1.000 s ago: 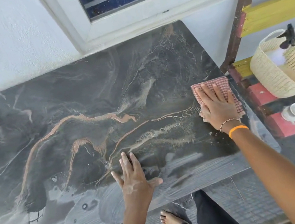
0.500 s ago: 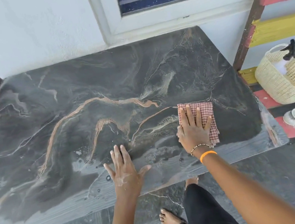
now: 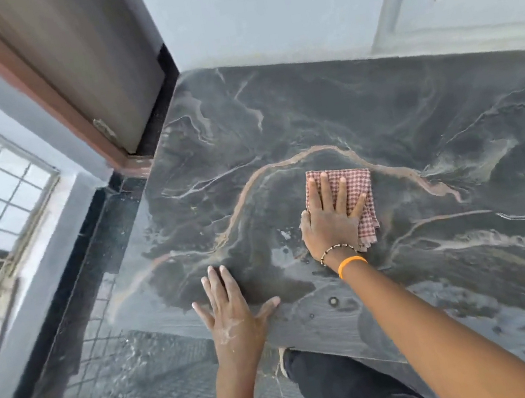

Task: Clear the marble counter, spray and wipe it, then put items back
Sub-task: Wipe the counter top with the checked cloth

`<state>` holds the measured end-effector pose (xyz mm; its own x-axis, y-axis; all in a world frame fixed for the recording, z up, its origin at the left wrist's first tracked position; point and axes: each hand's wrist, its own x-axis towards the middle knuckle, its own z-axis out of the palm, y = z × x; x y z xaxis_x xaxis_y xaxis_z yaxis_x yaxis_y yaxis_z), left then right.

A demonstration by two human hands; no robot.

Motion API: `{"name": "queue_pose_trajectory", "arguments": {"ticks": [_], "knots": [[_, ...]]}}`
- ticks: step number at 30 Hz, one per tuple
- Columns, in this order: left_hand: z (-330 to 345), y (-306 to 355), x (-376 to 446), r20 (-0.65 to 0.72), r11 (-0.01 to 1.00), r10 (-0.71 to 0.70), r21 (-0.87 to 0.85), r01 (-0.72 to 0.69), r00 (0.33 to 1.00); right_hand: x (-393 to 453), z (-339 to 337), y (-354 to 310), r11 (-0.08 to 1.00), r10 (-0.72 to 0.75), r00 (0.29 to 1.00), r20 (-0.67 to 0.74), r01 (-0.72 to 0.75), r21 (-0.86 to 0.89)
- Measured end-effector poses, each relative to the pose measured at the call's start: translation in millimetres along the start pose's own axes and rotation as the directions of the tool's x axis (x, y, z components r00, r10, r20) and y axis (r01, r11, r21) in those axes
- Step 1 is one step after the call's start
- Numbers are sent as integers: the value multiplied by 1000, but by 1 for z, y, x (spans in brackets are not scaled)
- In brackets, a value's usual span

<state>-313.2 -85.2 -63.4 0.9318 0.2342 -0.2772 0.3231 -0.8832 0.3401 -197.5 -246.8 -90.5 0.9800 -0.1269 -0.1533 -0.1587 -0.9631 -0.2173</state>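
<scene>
Marble counter [image 3: 396,114] is seen from the head camera — dark, with pale veins. A checked cloth [image 3: 359,191] is pressed flat on its middle by the right hand [image 3: 329,222], fingers straight. The left hand [image 3: 234,318] is laid flat near the front edge — nothing is held.

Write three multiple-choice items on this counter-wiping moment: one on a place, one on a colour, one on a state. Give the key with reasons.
1. Where does the cloth lie?
A. on the marble counter under the right hand
B. on the floor
C. over the door frame

2. What colour is the band on the right wrist?
A. green
B. orange
C. blue

3. How is the left hand?
A. curled round a bottle
B. flat on the counter, fingers spread
C. raised off the counter

Key: 1 A, the fingers press the checked cloth to the marble; 2 B, an orange band sits below a bead bracelet; 3 B, the palm lies down by the near edge, holding nothing.
</scene>
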Motion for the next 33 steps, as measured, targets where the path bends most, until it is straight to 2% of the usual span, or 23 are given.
{"name": "queue_pose_trajectory", "arguments": {"ticks": [3,8,12,15,19,21,23,24,26,30,33], "knots": [[-23,-28,20,-29,997,-76,-19,75,997,21,7,-57,997,-79,997,14,79,7],[-51,-74,50,36,977,-209,-24,210,977,50,20,-147,980,-197,980,25,197,2],[-68,-112,63,50,972,-229,63,226,972,55,39,-226,950,-312,948,71,311,21],[-75,-128,60,52,969,-248,21,247,967,40,49,-266,898,-440,893,93,440,22],[-83,-150,55,71,965,-259,-23,261,963,8,60,-284,795,-601,789,126,607,-10],[-84,-157,52,124,973,-227,-13,230,966,-5,63,-274,743,-659,738,147,668,-26],[-86,-164,53,162,984,-174,1,176,971,-13,63,-257,721,-680,717,153,692,-42],[-88,-168,54,177,989,-145,13,145,973,-14,60,-246,730,-667,729,154,681,-59],[-92,-176,56,198,995,-85,70,72,977,-11,52,-222,796,-587,799,134,599,-83],[-98,-191,57,209,979,61,175,-99,976,1,33,-162,961,-257,964,65,262,-87],[-99,-202,63,156,981,128,127,-148,979,-4,23,-113,998,-10,1000,19,11,-69]]}}
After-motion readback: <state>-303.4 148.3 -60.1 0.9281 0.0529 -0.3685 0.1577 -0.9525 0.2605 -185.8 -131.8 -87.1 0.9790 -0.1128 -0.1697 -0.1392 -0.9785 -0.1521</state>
